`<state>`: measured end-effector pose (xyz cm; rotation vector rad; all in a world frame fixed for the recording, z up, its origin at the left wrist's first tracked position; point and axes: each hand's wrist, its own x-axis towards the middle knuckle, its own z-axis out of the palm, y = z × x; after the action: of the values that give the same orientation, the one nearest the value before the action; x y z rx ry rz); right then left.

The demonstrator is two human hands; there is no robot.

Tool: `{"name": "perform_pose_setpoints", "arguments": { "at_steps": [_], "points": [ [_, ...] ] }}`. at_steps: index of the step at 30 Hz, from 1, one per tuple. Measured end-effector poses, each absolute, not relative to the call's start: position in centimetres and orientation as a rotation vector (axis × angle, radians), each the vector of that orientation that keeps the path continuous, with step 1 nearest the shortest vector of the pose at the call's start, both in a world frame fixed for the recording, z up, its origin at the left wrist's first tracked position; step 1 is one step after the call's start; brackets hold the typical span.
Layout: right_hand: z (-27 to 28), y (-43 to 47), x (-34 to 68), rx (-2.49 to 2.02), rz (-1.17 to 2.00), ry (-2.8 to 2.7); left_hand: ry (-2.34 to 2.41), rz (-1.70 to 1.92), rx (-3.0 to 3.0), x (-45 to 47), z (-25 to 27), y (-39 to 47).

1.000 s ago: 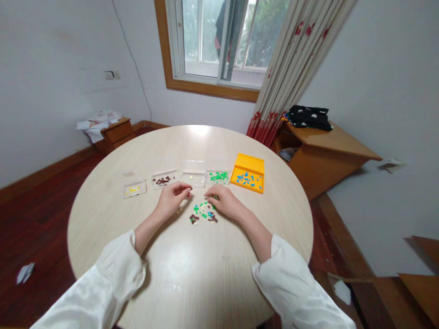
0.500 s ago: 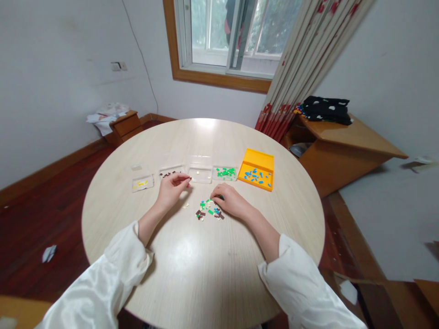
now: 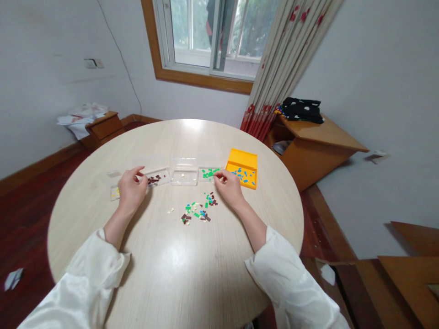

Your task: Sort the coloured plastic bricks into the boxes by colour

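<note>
My left hand (image 3: 132, 189) is over the left end of the clear box of brown bricks (image 3: 168, 183), its index finger and thumb apart. Just beyond the fingertips lie brown bricks (image 3: 156, 179). At the right end of the clear box of green bricks (image 3: 210, 173), my right hand (image 3: 229, 187) has its thumb and fingertips together; whatever they hold is too small to make out. Between the hands, a loose pile of mixed small bricks (image 3: 196, 214) in green, brown, blue and cream lies on the table. My left hand partly hides a box with yellow bricks (image 3: 115, 193).
A clear box (image 3: 184, 183) with a few cream pieces stands mid-row. At the row's right end is an open yellow case (image 3: 243, 157) with blue bricks. Two cream bits (image 3: 170, 210) lie left of the pile on the round table (image 3: 171, 269).
My left hand has moved left to the brown bricks' box, its pinch opened. My right hand has left the pile for the green bricks' box. The view has turned right.
</note>
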<state>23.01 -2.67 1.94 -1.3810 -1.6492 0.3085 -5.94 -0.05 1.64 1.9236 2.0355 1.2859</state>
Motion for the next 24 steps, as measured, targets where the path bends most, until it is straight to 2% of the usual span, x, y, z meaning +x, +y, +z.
{"name": "perform_pose_setpoints", "arguments": {
  "at_steps": [6,17,24],
  "points": [
    [1.6,-2.1,23.5,-1.412,0.258,-1.587,1.876,1.343,1.994,-4.2,2.0,-1.1],
    [2.3,-2.0,24.2,-1.478,0.256,-1.654,1.486,1.077,2.121,-1.4,1.4,-2.8],
    [4.6,-4.1,26.9,-1.585,0.799,-2.14,1.392,0.968,2.188,-1.3,1.5,-2.7]
  ]
}}
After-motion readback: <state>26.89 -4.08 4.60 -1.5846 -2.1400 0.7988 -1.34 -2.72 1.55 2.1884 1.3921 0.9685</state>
